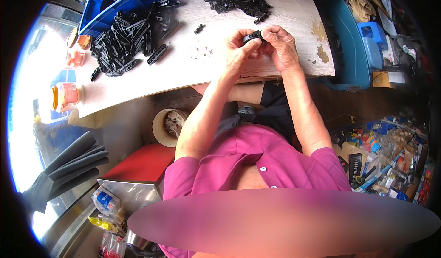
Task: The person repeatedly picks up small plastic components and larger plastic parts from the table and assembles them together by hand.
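Your left hand [242,47]: one, closed around a black part [252,37], held above the pale table [179,70] near its front edge. Your right hand [282,49]: one, fingers pinched at the same part's right end (its detail is too small to tell). Beyond your hands: one heap of small black pieces [239,3]. To the left: one heap of long black parts [124,42], beside a blue bin [97,21].
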Available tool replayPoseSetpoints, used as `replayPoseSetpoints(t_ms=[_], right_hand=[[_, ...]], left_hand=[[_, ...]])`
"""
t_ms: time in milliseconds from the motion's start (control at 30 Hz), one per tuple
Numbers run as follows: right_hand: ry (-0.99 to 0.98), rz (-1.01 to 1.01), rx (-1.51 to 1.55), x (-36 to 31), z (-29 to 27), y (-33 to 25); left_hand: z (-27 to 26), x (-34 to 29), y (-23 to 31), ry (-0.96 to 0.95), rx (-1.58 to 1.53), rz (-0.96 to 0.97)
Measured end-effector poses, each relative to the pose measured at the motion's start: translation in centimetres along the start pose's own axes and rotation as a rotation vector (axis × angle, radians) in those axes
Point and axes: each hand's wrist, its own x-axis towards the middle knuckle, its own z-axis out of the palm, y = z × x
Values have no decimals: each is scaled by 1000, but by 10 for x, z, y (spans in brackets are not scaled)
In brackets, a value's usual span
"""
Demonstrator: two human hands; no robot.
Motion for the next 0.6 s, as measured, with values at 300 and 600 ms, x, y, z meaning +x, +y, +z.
replayPoseSetpoints(t_ms=[300,600], right_hand=[[5,-38,-128,5,-3,1],[29,69,-319,8,15,-14]], left_hand=[[5,1,9,138,-31,-82],[8,2,2,253,-115,5]])
